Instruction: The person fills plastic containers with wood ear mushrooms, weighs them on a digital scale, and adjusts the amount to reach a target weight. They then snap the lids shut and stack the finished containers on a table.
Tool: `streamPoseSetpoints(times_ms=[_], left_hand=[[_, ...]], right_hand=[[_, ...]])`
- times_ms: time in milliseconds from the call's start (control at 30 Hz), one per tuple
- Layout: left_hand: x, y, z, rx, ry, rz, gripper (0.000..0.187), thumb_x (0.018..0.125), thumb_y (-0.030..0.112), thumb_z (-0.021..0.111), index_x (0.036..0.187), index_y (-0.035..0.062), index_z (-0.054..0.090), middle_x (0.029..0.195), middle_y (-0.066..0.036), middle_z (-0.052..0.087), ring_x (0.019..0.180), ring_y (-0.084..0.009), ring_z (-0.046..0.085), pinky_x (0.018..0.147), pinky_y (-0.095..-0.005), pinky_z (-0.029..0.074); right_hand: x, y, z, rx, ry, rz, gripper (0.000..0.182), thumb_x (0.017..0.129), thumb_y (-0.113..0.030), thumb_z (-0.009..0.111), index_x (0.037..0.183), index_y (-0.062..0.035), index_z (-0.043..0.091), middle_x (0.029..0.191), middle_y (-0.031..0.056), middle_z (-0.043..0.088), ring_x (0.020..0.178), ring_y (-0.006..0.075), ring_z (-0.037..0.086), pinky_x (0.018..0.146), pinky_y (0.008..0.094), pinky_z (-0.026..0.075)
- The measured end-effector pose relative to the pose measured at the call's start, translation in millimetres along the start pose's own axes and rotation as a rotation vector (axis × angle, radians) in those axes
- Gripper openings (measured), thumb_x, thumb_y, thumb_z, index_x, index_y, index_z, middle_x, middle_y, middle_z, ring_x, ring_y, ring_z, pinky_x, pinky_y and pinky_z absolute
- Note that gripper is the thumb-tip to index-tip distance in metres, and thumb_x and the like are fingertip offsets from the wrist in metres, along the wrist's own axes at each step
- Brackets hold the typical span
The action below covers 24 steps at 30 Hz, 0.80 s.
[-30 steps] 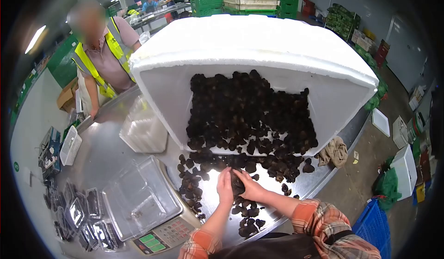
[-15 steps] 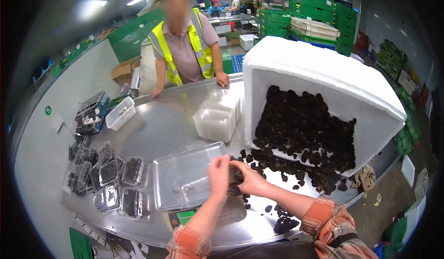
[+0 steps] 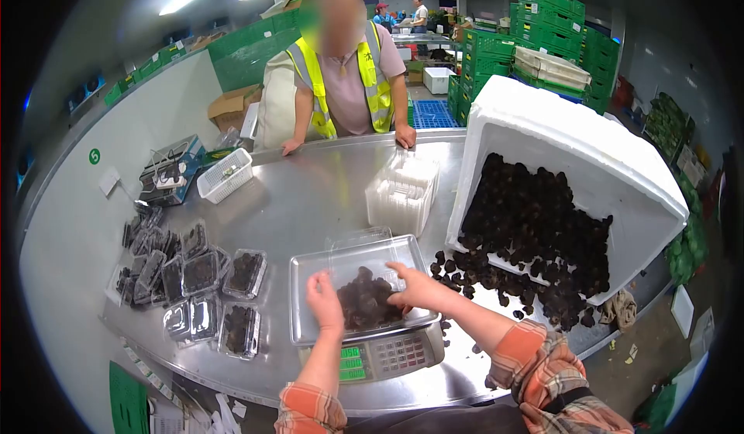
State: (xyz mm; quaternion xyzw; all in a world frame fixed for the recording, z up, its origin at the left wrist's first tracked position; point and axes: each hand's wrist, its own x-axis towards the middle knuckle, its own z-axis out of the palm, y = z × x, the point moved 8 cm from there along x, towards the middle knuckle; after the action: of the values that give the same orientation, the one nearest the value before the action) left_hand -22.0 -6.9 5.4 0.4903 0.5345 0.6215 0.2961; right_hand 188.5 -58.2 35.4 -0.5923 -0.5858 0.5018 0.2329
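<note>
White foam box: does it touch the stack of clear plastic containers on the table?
Apart. The head view shows a bare strip of the steel table between the foam box and the stack of clear containers.

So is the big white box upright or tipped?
The box is tipped: it lies on its side, with dark lumps spilled onto the table.

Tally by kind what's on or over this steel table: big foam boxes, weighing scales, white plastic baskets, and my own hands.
Foam box: 1
Weighing scale: 1
White basket: 1
Hands: 2
Total: 5
</note>
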Motion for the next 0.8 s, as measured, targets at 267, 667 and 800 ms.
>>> streamPoseSetpoints(times_ms=[267,667,800], left_hand=[[-51.1,2.5,-104.9,-0.021,0.091,0.038,0.027,0.097,0.020,0.039,0.106,-0.0014,0.053,0.105,-0.008,0.055,0.099,-0.0160,0.049,0.090,-0.0295,0.037],[-177.9,-35.6,-130.8,0.478,-0.331,-0.016,0.016,0.083,0.017,0.060,0.084,0.0020,0.054,0.083,-0.012,0.053,0.076,-0.0290,0.054,0.069,-0.0376,0.044],[-210.1,-68.6,-106.8,0.585,-0.616,-0.126,0.024,0.080,0.026,0.063,0.087,0.0044,0.058,0.086,-0.013,0.057,0.077,-0.0312,0.057,0.067,-0.0399,0.047]], right_hand=[[-49.9,70.5,-51.0,0.032,0.237,0.034,0.042,0.078,-0.013,0.065,0.116,-0.0003,0.050,0.101,0.0099,0.057,0.068,0.0133,0.062,0.046,0.0260,0.050],[-54.9,28.3,-3.0,-0.371,0.204,-0.242,0.024,0.079,-0.020,0.066,0.093,-0.0012,0.061,0.083,0.0135,0.059,0.074,0.0248,0.061,0.064,0.0343,0.049],[-46.0,-5.0,20.9,-0.659,0.085,-0.392,0.037,0.077,-0.022,0.067,0.108,-0.0080,0.055,0.100,0.0116,0.054,0.079,0.0284,0.061,0.066,0.0380,0.051]])
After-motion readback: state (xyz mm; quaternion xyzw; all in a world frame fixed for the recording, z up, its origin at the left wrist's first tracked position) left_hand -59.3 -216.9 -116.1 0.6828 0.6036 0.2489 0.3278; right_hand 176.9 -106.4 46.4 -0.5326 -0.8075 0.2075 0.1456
